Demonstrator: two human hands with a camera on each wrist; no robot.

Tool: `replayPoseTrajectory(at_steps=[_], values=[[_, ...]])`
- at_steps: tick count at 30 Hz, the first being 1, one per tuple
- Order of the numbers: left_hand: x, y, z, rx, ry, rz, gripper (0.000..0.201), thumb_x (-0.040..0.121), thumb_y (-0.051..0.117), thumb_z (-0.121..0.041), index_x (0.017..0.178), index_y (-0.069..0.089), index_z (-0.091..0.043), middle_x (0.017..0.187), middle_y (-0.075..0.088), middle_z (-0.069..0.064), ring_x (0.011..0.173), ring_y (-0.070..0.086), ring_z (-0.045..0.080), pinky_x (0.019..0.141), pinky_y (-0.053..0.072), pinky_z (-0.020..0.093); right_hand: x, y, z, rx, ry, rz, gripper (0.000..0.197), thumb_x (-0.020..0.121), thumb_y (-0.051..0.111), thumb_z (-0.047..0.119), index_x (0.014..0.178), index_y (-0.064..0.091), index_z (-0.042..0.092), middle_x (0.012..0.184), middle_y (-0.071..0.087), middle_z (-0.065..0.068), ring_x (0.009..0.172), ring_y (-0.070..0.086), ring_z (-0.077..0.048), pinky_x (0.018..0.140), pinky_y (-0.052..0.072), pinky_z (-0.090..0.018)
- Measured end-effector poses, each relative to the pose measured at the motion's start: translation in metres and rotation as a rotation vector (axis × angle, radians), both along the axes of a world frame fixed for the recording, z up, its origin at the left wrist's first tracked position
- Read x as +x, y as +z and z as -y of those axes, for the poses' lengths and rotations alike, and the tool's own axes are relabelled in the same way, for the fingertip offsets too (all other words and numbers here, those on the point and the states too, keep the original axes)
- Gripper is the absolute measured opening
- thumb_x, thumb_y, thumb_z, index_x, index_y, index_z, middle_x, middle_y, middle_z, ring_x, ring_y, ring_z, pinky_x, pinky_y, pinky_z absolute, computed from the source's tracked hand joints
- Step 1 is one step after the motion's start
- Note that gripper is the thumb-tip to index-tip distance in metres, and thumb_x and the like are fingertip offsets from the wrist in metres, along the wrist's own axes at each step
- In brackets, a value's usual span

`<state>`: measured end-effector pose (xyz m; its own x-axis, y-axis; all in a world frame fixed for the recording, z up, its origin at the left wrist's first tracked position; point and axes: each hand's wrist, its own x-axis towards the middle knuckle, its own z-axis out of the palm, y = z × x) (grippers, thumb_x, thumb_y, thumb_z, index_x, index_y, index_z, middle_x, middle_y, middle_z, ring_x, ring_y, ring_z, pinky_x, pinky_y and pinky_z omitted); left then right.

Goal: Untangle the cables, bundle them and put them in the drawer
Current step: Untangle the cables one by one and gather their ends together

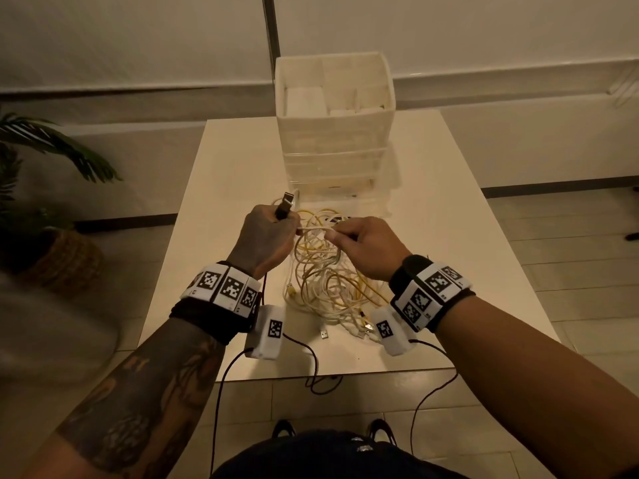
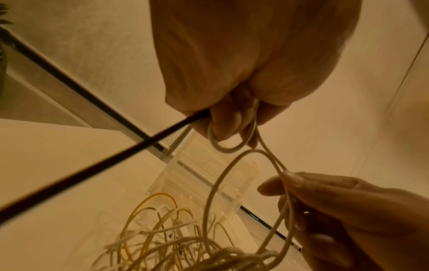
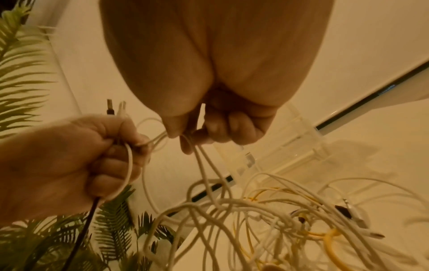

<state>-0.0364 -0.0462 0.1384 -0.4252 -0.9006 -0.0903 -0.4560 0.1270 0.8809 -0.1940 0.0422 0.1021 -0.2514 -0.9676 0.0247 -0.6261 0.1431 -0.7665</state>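
The left hand [image 1: 264, 236] is raised above the bench [image 1: 228, 209], its grip curled tight around a black cable [image 2: 92, 165] and a white cable [image 2: 232, 146]; two plug ends, one dark and one pale, stand up out of the fist. The right hand [image 1: 366, 247] is level with it and just beside it, its grip pinching strands of the white cable between thumb and fingertips [image 3: 176, 132], so that a short run of cable spans the gap between both hands. From that pinch the strands drop into the cable tangle [image 1: 328, 281], a loose heap of white and yellow leads lying on the bench beneath the hands, nearer its front edge. A loose USB plug [image 1: 324, 334] lies at the front of the heap. The drawer unit [image 1: 335, 143], white and translucent, stands at the back of the bench beyond the tangle; its lowest drawer appears to be pulled forward. A potted plant [image 1: 45, 188] stands on the floor to the left.
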Motion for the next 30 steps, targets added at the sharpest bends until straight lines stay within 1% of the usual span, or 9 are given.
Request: replayPoseTrajectory(at_steps=[3, 6, 10, 15, 18, 21, 23, 27, 30], values=[[-0.001, 0.001, -0.003, 0.055, 0.014, -0.048, 0.025, 0.094, 0.050, -0.011, 0.079, 0.069, -0.006, 0.035, 0.043, -0.009, 0.032, 0.036, 0.003, 0.042, 0.030, 0.022, 0.001, 0.008, 0.001, -0.053, -0.078, 0.072, 0.018, 0.091, 0.066, 0.027, 0.094, 0.077, 0.014, 0.084, 0.069, 0.009, 0.075, 0.062, -0.004, 0.066, 0.046, -0.009], [-0.003, 0.003, -0.002, 0.111, 0.056, -0.158, 0.026, 0.091, 0.048, -0.008, 0.072, 0.065, -0.011, 0.040, 0.044, -0.007, 0.039, 0.037, 0.009, 0.045, 0.030, 0.023, 0.001, 0.012, 0.003, -0.105, -0.112, 0.264, 0.007, 0.086, 0.072, 0.017, 0.081, 0.076, 0.020, 0.074, 0.072, 0.002, 0.069, 0.066, -0.012, 0.067, 0.052, -0.023], [-0.006, 0.005, 0.000, 0.110, 0.106, -0.208, 0.028, 0.091, 0.047, -0.009, 0.066, 0.060, -0.013, 0.043, 0.042, -0.006, 0.043, 0.035, 0.014, 0.048, 0.028, 0.027, 0.000, 0.015, 0.004, -0.106, -0.073, 0.230, 0.013, 0.089, 0.069, 0.016, 0.076, 0.071, 0.018, 0.054, 0.061, 0.016, 0.049, 0.053, 0.002, 0.053, 0.040, -0.012], [-0.009, 0.006, -0.002, 0.122, 0.080, -0.220, 0.031, 0.093, 0.045, -0.010, 0.066, 0.061, -0.012, 0.046, 0.041, 0.000, 0.044, 0.035, 0.015, 0.048, 0.027, 0.027, -0.001, 0.014, 0.005, -0.057, -0.081, 0.126, 0.019, 0.094, 0.061, 0.021, 0.078, 0.065, 0.012, 0.060, 0.061, 0.003, 0.048, 0.051, -0.001, 0.053, 0.041, -0.022], [-0.009, 0.014, -0.003, 0.078, 0.077, -0.206, 0.032, 0.093, 0.044, -0.007, 0.066, 0.060, -0.012, 0.046, 0.043, -0.001, 0.039, 0.036, 0.010, 0.045, 0.028, 0.024, 0.005, 0.021, 0.000, -0.070, -0.064, 0.156, 0.019, 0.095, 0.059, 0.017, 0.080, 0.064, 0.007, 0.059, 0.062, -0.001, 0.043, 0.052, 0.000, 0.050, 0.040, -0.016], [-0.006, 0.022, 0.000, -0.053, 0.049, -0.112, 0.031, 0.094, 0.045, -0.008, 0.068, 0.060, -0.016, 0.053, 0.048, 0.000, 0.042, 0.041, 0.007, 0.041, 0.033, 0.020, 0.006, 0.032, 0.000, -0.181, -0.085, 0.150, 0.018, 0.092, 0.064, 0.015, 0.075, 0.067, 0.009, 0.055, 0.062, 0.002, 0.046, 0.057, -0.002, 0.050, 0.045, -0.017], [-0.007, 0.025, -0.001, -0.057, 0.028, -0.120, 0.031, 0.095, 0.045, -0.006, 0.069, 0.060, -0.015, 0.053, 0.047, 0.002, 0.038, 0.041, 0.004, 0.039, 0.032, 0.018, 0.003, 0.032, 0.002, -0.186, -0.081, 0.122, 0.016, 0.092, 0.063, 0.015, 0.076, 0.066, 0.012, 0.055, 0.061, 0.004, 0.049, 0.059, -0.006, 0.052, 0.046, -0.018], [-0.007, 0.032, 0.005, 0.000, 0.065, -0.186, 0.030, 0.095, 0.044, -0.004, 0.070, 0.059, -0.012, 0.056, 0.046, 0.002, 0.037, 0.039, 0.002, 0.041, 0.032, 0.019, -0.015, 0.006, 0.005, 0.092, -0.080, -0.158, 0.020, 0.096, 0.049, 0.015, 0.078, 0.057, 0.009, 0.065, 0.054, 0.001, 0.062, 0.053, -0.022, 0.052, 0.036, -0.026], [0.001, 0.033, 0.016, -0.058, 0.129, -0.144, 0.028, 0.096, 0.046, -0.010, 0.074, 0.062, -0.014, 0.061, 0.052, -0.001, 0.047, 0.045, 0.004, 0.048, 0.037, 0.022, -0.032, -0.014, -0.002, 0.289, -0.126, -0.178, 0.026, 0.097, 0.047, 0.013, 0.077, 0.057, 0.001, 0.072, 0.055, -0.006, 0.061, 0.047, -0.019, 0.052, 0.031, -0.028]])
